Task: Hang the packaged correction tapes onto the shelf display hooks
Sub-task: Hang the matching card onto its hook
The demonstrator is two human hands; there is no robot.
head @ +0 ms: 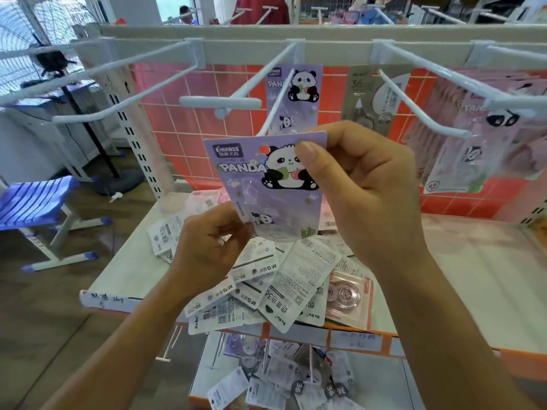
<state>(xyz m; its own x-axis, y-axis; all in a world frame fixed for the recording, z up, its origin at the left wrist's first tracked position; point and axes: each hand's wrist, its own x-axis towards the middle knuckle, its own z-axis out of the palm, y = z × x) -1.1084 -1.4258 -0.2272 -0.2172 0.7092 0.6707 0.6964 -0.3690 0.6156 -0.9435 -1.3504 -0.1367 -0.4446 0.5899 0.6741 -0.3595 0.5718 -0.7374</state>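
So far we count only a few hung packs, our left hand and right hand both pinching a purple panda pack just below the middle hook, a heap waiting on the shelf.

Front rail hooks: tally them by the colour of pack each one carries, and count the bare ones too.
Carrying a purple panda pack: 1
Carrying a grey pack: 1
Carrying pink packs: 1
Bare hook: 1
Total: 4 hooks
The held purple pack, gripped by left hand and right hand, is on none yet.
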